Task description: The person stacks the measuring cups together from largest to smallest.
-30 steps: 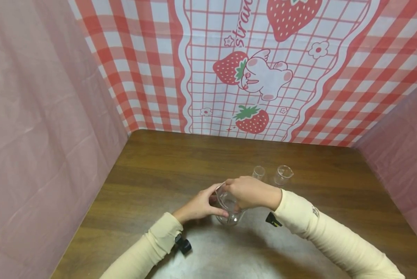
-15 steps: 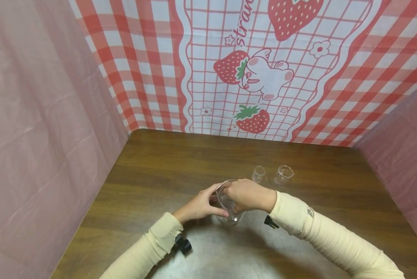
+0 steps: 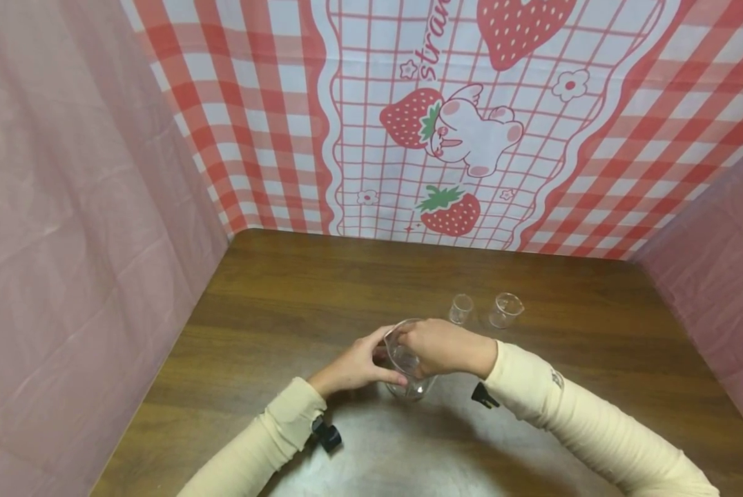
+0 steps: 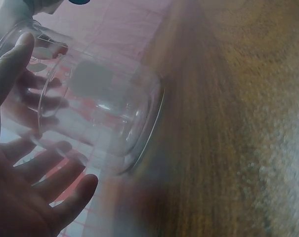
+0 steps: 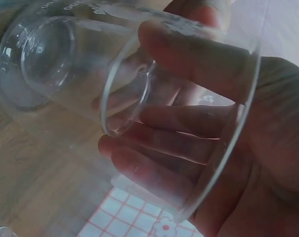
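A large clear glass beaker (image 3: 413, 391) stands near the middle of the wooden table. My left hand (image 3: 360, 364) grips its side, thumb towards me and fingers spread round the far wall. Inside it sits a smaller glass beaker, whose rim (image 5: 106, 96) shows well down from the outer rim in the right wrist view. My right hand (image 3: 445, 347) reaches through the mouth of the large beaker, its thumb and fingers set on either side of the inner beaker's rim. The left wrist view shows the large beaker (image 4: 156, 113) with its base close to the tabletop.
Behind the hands stand two little glass beakers, a narrow one (image 3: 461, 309) and a wider spouted one (image 3: 505, 311). Pink curtains (image 3: 85, 207) hang on both sides. A red checked strawberry cloth (image 3: 272, 138) covers the back, right behind the table's (image 3: 284, 276) far edge.
My right wrist and sleeve have shifted slightly left, uncovering more of the narrow little beaker. The left hand and the large beaker stay in place.
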Motion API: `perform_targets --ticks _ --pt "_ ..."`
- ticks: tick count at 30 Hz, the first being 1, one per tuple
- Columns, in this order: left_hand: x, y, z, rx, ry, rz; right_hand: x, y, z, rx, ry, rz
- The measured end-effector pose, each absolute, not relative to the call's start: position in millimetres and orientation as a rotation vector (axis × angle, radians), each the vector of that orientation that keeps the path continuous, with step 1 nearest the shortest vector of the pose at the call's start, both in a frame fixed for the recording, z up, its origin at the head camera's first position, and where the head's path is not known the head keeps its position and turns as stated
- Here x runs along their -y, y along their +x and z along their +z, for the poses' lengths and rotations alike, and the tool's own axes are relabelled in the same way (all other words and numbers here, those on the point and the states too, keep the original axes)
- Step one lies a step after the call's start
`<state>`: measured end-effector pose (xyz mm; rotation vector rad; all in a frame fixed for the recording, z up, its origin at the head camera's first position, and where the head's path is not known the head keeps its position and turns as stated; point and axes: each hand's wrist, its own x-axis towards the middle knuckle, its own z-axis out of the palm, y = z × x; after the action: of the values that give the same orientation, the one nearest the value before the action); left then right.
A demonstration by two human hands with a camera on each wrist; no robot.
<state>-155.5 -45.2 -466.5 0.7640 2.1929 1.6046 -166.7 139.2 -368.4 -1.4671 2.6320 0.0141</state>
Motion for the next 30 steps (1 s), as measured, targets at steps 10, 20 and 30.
perform_targets --ticks 10,20,30 --pt "46 -157 -466 -2.222 0.776 1.591 -142 -167 -353 -2.629 -1.339 0.000" --pt "46 -155 -466 -2.225 0.755 1.576 -147 -168 -344 -2.627 -1.449 -0.088" --pt "45 -156 -468 -2.215 0.778 1.612 -154 -170 -327 -2.710 -1.415 -0.125"
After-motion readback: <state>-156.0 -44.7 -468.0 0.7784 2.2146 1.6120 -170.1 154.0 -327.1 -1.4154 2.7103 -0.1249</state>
